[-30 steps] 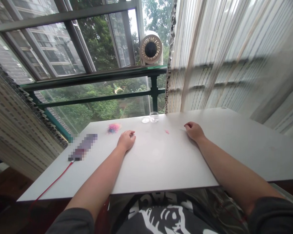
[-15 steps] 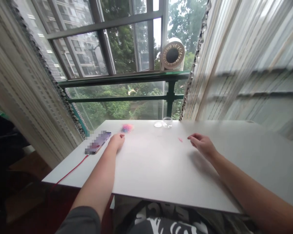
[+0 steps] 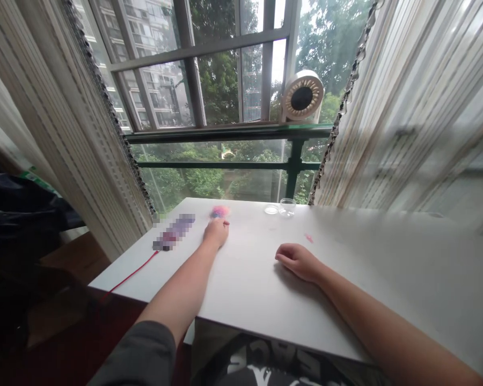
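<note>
My left hand (image 3: 216,232) rests just in front of a small pink, blue and orange pile (image 3: 220,212). Its fingers are curled in, and whatever they may hold is hidden. Nearer to me, my right hand (image 3: 297,260) hovers low over or touches the white table (image 3: 241,284), with the fingers bent and pressed together. I cannot make out anything in them. Beyond it and to its right lie small pink bits (image 3: 308,238), apart from the hand. The kind of the pile's pieces is too blurred to tell.
A clear round tub (image 3: 287,208) stands near the table's far edge, beside a clear flat lid (image 3: 271,210). At the left lies a pixelated phone (image 3: 174,231) with a red cable (image 3: 132,273). A round white fan (image 3: 302,97) sits by the window, between curtains (image 3: 410,102).
My right hand has moved left and toward me, away from the pink bits. My left hand has shifted right, closer to the pile's front. The view has turned slightly left.
</note>
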A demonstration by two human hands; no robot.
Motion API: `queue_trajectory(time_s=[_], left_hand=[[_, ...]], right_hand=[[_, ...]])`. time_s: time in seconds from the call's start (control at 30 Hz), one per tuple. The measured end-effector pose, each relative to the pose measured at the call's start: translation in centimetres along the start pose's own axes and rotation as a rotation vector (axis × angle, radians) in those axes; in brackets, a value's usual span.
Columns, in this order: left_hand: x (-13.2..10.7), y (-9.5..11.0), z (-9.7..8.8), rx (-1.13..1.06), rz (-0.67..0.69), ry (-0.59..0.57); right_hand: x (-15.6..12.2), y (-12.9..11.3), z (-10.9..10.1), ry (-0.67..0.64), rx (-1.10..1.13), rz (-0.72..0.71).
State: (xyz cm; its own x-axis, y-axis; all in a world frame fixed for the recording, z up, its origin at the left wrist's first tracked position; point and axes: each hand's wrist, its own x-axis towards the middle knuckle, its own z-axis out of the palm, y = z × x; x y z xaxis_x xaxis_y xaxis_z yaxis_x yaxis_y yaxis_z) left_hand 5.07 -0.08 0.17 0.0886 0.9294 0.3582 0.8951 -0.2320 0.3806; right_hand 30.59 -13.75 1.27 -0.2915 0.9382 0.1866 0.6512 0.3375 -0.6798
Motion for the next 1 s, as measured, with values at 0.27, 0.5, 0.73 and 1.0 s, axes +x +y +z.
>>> queue_trajectory(time_s=[0.27, 0.5, 0.73, 1.0], left_hand=[[0.5, -4.3, -2.1, -0.049, -0.299, 0.067], [-0.1, -2.8, -1.8, 0.048, -0.262, -0.031], [0.2, -2.8, -1.7, 0.063, -0.276, -0.053], [0.5, -2.8, -1.8, 0.014, -0.342, 0.005]], right_hand=[[-0.6, 0.1, -0.2, 0.033, 0.129, 0.03], [-0.8, 0.2, -0.2, 0.049, 0.226, 0.079], [-0.8, 0.4, -0.1, 0.071, 0.184, 0.072], [-0.8, 0.3, -0.2, 0.065, 0.131, 0.052]])
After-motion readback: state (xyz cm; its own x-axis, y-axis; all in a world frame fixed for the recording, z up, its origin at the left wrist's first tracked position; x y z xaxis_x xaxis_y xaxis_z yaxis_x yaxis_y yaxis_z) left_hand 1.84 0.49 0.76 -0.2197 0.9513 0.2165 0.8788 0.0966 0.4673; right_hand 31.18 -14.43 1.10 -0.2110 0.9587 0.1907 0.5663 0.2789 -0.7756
